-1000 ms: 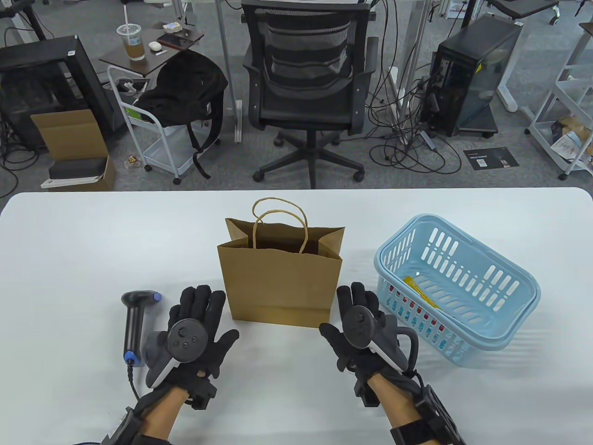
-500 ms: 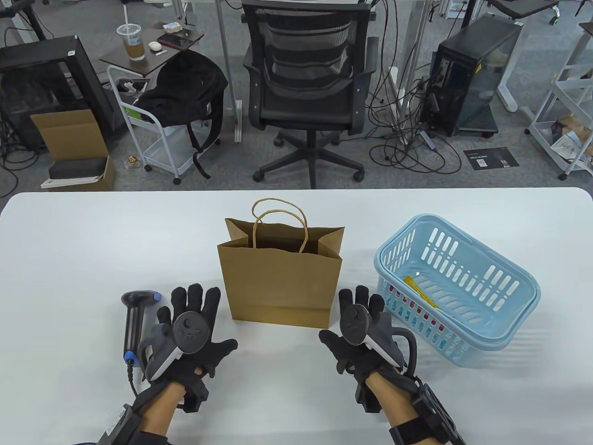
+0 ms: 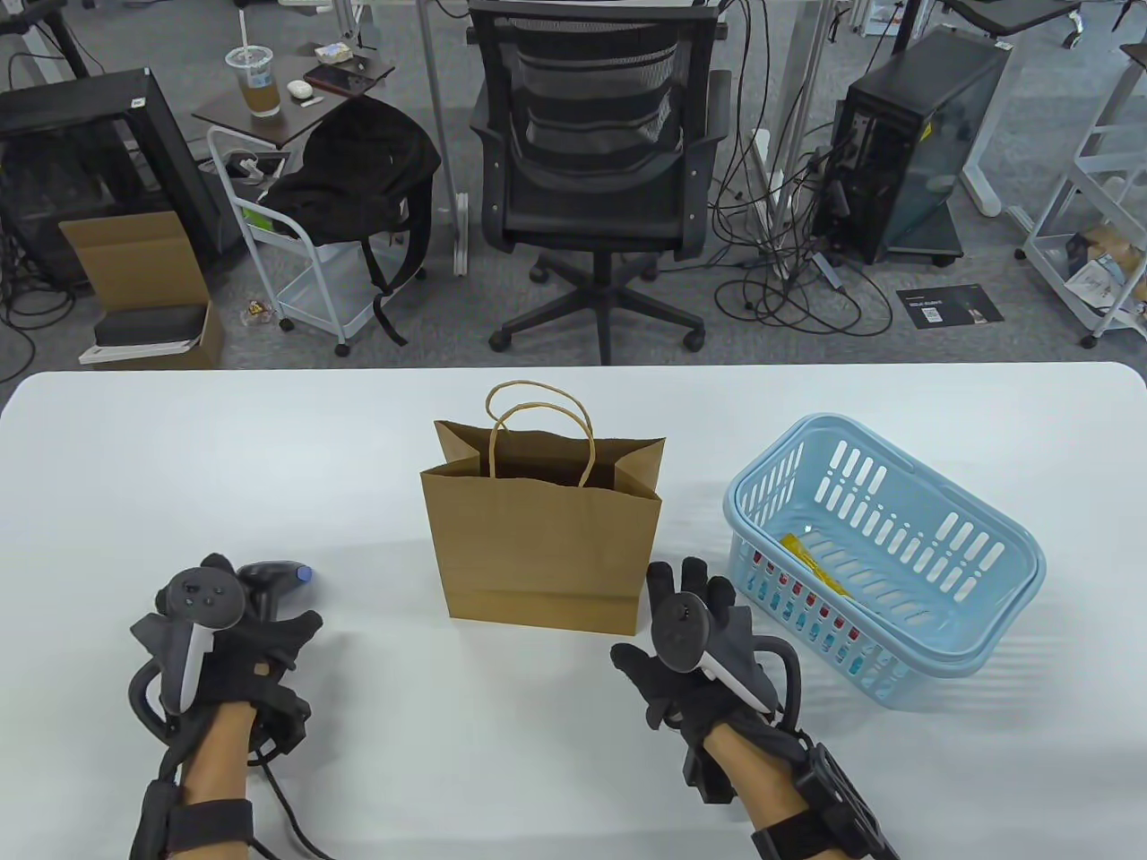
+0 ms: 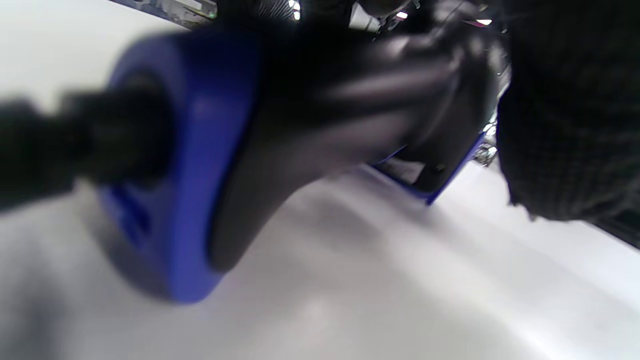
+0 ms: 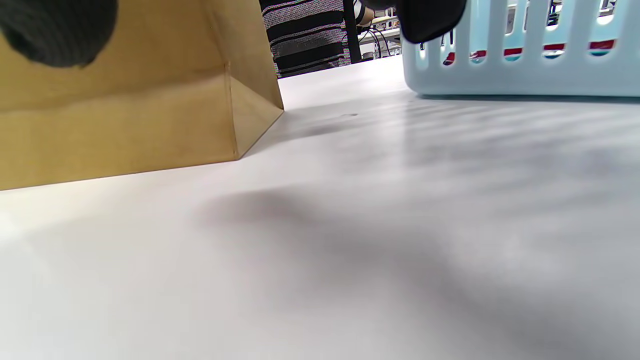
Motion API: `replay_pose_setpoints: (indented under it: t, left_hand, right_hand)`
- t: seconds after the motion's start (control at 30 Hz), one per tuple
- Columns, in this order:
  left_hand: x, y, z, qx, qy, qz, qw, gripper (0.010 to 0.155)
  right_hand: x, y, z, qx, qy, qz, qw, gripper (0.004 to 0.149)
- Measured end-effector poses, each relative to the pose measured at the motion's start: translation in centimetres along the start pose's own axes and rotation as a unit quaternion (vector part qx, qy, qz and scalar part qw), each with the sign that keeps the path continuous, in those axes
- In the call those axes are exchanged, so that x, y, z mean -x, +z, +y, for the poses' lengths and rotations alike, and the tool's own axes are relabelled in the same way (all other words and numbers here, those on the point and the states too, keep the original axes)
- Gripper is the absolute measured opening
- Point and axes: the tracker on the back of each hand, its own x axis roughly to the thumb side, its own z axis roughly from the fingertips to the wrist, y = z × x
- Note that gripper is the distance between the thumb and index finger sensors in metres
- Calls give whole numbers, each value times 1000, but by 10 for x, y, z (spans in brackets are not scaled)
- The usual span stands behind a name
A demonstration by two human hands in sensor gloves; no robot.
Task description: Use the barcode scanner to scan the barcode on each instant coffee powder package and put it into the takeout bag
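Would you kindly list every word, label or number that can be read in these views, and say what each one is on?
No text can be read in any view.
Black card on the floor: white print, too small to read.
Packages in the blue basket: red and yellow printing, lettering not legible.
Paper bag: plain, no print.
Barcode scanner: no label visible; the left wrist view is blurred.

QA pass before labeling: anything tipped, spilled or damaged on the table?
Nothing stands out. Bag upright and open, basket level with packages inside, left hand on the scanner, right hand empty.
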Motion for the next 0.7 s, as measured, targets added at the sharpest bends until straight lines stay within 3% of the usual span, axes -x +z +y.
replay_pose_setpoints:
  t: [0.1,0.33,0.53,0.6,0.67,0.7]
  left_hand:
    - [1,-3,-6,5,-17,14,1000,107]
    - [7,-9,-13,8,59,34,998,71]
    - [0,0,-2,-4,147,-24,989,64]
    - [-3,9,7,-31,200,-62,977,64]
    - [-4,17,14,-37,288,-105,951,64]
    - [-5,21,17,-33,345,-152,926,63]
  right_hand:
    - [1,0,-2,4,-4,0,1000,97]
    - [3,1,-2,-2,-6,1,1000,96]
    - [-1,5,-6,7,3,-13,1000,95]
    - [-4,7,-8,18,-2,-18,1000,98]
    - [-5,8,-9,21,-4,-20,1000,98]
    - [-6,9,-9,19,-4,-21,1000,98]
